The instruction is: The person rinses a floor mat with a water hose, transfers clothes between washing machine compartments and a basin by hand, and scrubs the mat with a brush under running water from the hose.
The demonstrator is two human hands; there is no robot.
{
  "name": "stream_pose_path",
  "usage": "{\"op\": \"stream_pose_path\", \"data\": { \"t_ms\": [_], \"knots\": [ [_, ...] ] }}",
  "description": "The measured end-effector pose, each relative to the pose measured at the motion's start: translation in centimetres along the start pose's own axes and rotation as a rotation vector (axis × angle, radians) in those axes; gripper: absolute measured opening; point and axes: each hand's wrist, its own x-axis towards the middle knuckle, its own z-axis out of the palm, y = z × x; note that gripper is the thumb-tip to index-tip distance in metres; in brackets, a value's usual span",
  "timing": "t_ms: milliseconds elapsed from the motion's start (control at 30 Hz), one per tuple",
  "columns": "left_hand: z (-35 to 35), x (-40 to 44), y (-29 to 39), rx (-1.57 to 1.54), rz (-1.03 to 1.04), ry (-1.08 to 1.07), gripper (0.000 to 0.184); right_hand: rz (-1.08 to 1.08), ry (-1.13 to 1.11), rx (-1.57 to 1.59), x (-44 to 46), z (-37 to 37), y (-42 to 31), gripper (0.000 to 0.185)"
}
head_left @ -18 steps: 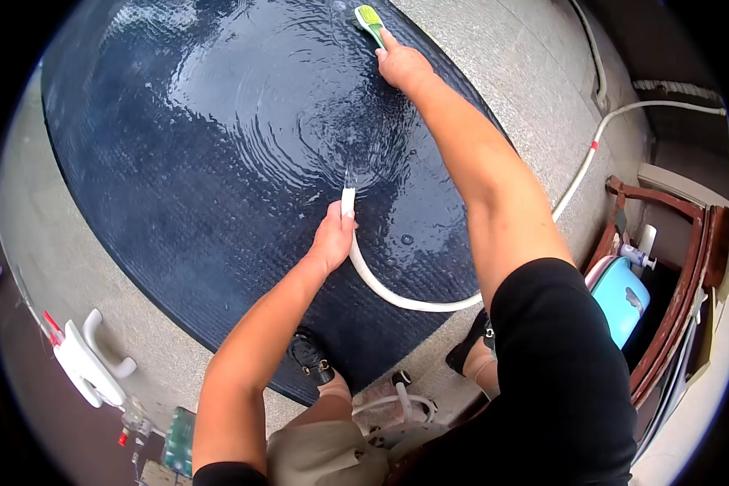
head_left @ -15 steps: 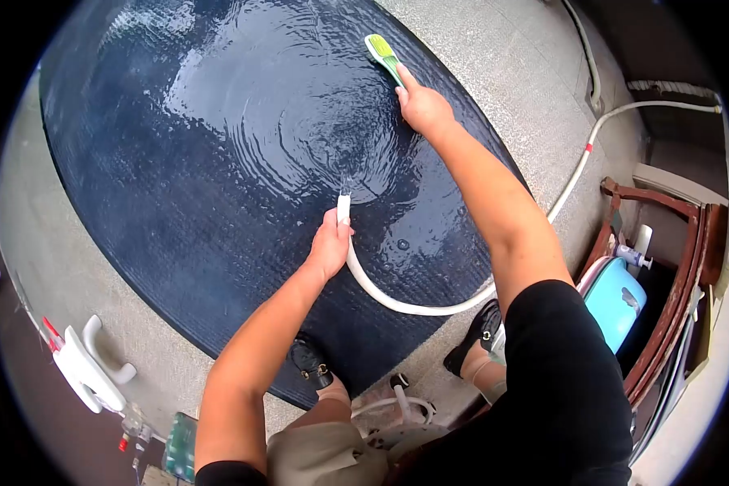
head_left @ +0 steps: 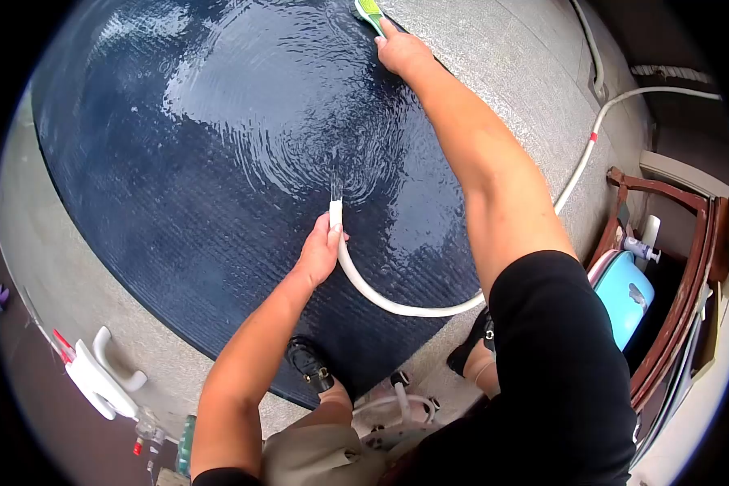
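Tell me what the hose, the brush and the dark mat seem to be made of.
Hose: likely flexible plastic or rubber, white and smooth; it bends in an even curve.
Brush: probably hard plastic; its back shows bright, even green with a pale edge.
Mat: perhaps rubber or ribbed textile; fine ridges show, but the wet gloss leaves it open.

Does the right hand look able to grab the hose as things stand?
Probably not: the right hand grips a brush. Were it emptied, the way looks free, with only wet mat lying between it and the running hose.
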Motion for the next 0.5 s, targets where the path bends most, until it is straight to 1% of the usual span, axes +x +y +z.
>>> {"op": "stream_pose_path", "data": {
  "t_ms": [67,100,133,233,267,300,333,367,400,433,467,500],
  "knots": [
    [0.4,0.3,-0.9,-0.017,0.004,-0.019,0.034,0.027,-0.074,0.015,-2.2,-0.2,1.3,0.049],
    [0.2,0.5,-0.8,-0.031,0.007,-0.022,0.033,-0.018,-0.052,-0.014,-4.3,0.4,3.8,0.050],
    [0.1,0.4,-0.3,-0.016,0.003,-0.026,0.033,0.007,-0.090,-0.033,-5.0,-0.7,3.4,0.051],
    [0.2,0.5,-0.9,-0.061,-0.036,-0.061,0.033,0.097,-0.086,-0.052,-14.3,0.3,12.2,0.053],
    [0.5,0.7,-0.6,-0.012,0.029,-0.033,0.032,0.214,-0.144,-0.063,-18.3,-0.4,15.3,0.056],
    [0.6,0.6,-0.8,0.015,0.054,0.006,0.030,0.334,-0.202,-0.058,-21.9,-0.2,16.9,0.060],
    [0.7,0.7,-1.7,0.055,0.035,0.040,0.030,0.321,-0.151,0.040,-23.8,1.1,16.7,0.064],
    [1.1,1.1,-1.1,0.092,0.061,0.060,0.029,0.317,-0.055,0.121,-25.5,0.4,16.8,0.068],
    [1.0,1.0,-0.2,0.101,0.081,0.057,0.029,0.299,0.059,0.281,-26.7,0.8,15.8,0.074],
    [1.0,0.6,-0.1,0.116,-0.013,0.081,0.029,0.184,0.149,0.301,-27.3,1.8,16.3,0.071],
    [1.3,0.9,1.3,0.139,-0.053,0.092,0.029,0.605,-0.150,0.834,-29.1,0.1,11.7,0.069],
    [1.7,0.5,1.9,0.143,-0.028,0.087,0.029,0.594,-0.253,1.185,-30.8,-0.5,9.4,0.067]
  ]
}}
